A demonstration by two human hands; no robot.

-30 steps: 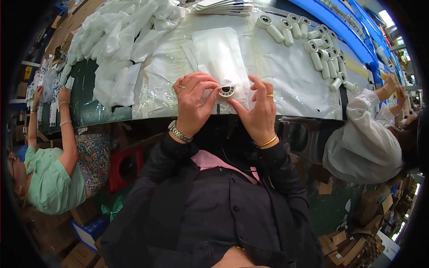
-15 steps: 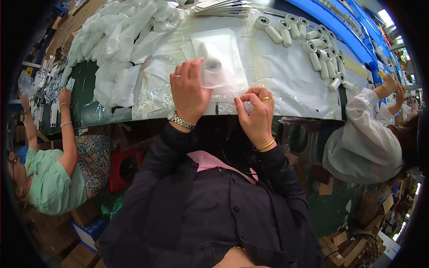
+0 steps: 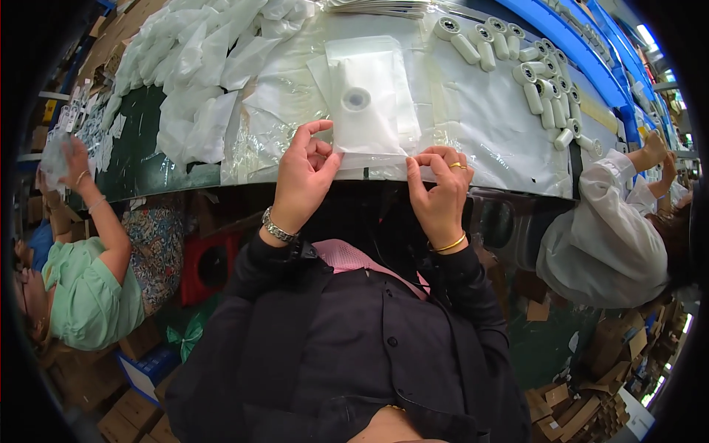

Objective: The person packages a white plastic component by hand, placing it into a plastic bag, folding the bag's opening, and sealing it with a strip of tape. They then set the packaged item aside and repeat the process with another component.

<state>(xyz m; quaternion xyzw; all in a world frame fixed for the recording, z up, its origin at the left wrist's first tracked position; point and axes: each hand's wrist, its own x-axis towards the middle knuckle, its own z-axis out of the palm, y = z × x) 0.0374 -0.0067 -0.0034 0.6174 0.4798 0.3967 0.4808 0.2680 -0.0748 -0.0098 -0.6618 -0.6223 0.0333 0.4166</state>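
Note:
A translucent white plastic bag point(image 3: 373, 140) lies flat in front of me, with a white part point(image 3: 356, 99) inside it whose round, ringed end shows through; the rest of that part is blurred by the film. My right hand point(image 3: 441, 188) pinches the bag's near right corner between thumb and fingers. At the near left corner, my left hand point(image 3: 304, 173) has its thumb and curled fingers closed on the bag's edge. Under the bag is a stack of similar flat bags point(image 3: 408, 88).
Filled white bags point(image 3: 196, 59) are heaped at the left. Several loose white cylindrical parts with round ends point(image 3: 546, 96) lie at the right. Beyond are a flat stack of sheets point(image 3: 380, 7) and a blue rail point(image 3: 561, 44). Co-workers sit on both sides.
The bag, earlier raised and bunched, now lies flat and stretched toward me. My hands have moved apart, the left from the bag's side to its near left corner.

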